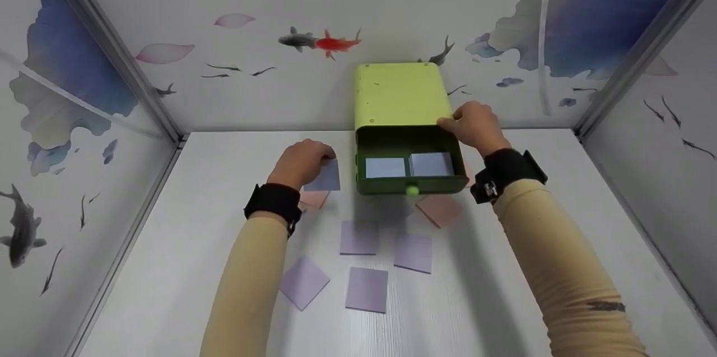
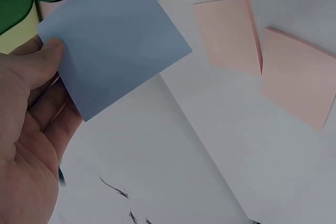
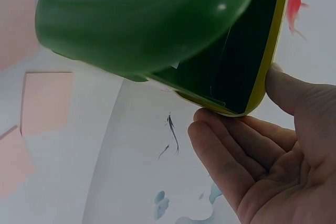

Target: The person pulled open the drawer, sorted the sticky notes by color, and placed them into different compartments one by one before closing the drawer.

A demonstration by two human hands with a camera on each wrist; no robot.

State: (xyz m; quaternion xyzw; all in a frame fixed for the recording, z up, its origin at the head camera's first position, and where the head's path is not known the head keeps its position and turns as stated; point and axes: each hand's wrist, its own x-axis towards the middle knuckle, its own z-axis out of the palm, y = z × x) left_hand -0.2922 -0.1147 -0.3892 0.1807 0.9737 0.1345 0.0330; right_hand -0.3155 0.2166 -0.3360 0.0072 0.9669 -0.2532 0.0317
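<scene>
My left hand (image 1: 299, 163) pinches a blue square sticky-note pad (image 1: 326, 179) by one edge, thumb on its near face. It hangs left of a yellow-green drawer box (image 1: 400, 93), above a pink pad (image 1: 315, 199) on the table. At the box's front right corner, my right hand (image 1: 480, 128) grips the shell, thumb on top and fingers beneath in the right wrist view. The dark green drawer (image 1: 386, 186) stands pulled out with its round knob to the front. Inside it, a pale blue pad (image 1: 385, 167) lies left of another blue stack (image 1: 431, 165).
Several purple pads (image 1: 367, 290) lie scattered on the white table (image 1: 168, 267) in front of the drawer. Another pink pad (image 1: 440, 210) rests just right of the knob. Printed wall panels (image 1: 224, 88) enclose the back and both sides.
</scene>
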